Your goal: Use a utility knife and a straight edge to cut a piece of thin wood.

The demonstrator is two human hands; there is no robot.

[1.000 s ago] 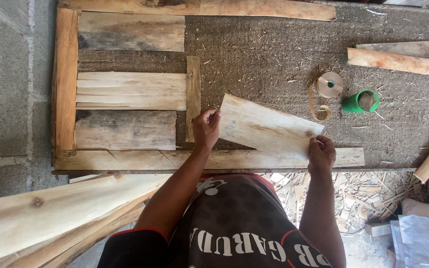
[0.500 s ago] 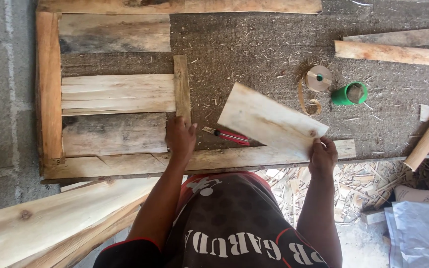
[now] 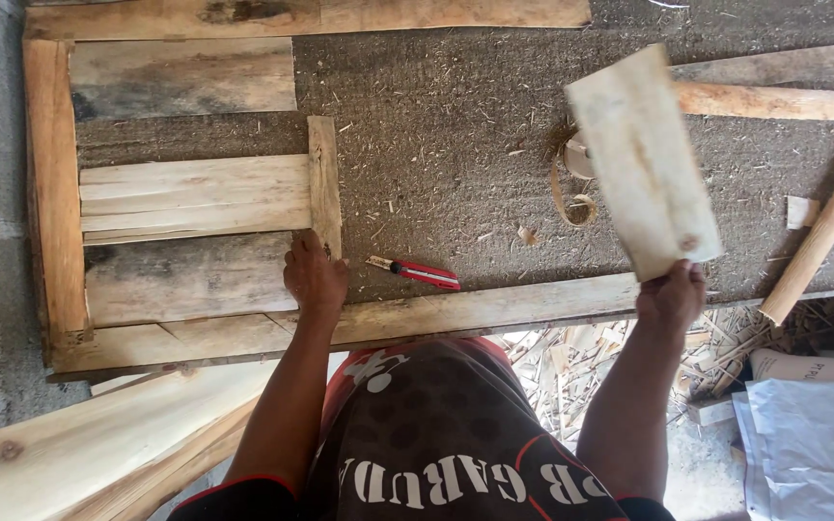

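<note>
My right hand (image 3: 670, 295) grips the lower end of a short pale wooden board (image 3: 641, 159) and holds it lifted, tilted, over the right side of the bench. My left hand (image 3: 314, 275) rests flat on the wooden frame (image 3: 54, 193), at the foot of the short upright slat (image 3: 323, 178) and next to the lower weathered plank (image 3: 185, 278). A red utility knife (image 3: 417, 273) lies on the bench top between my hands. The raised board partly hides a roll of twine (image 3: 573, 183).
Long wooden battens (image 3: 774, 100) lie at the upper right, and a round wooden pole (image 3: 822, 232) leans at the right edge. Pale planks (image 3: 79, 449) lie at the lower left. Wood shavings (image 3: 571, 362) and white sacks (image 3: 813, 444) are on the ground below.
My right hand has lifted the pale board off the bench and swung it up to the right. My left hand let go of the board and moved left onto the frame, uncovering the red knife.
</note>
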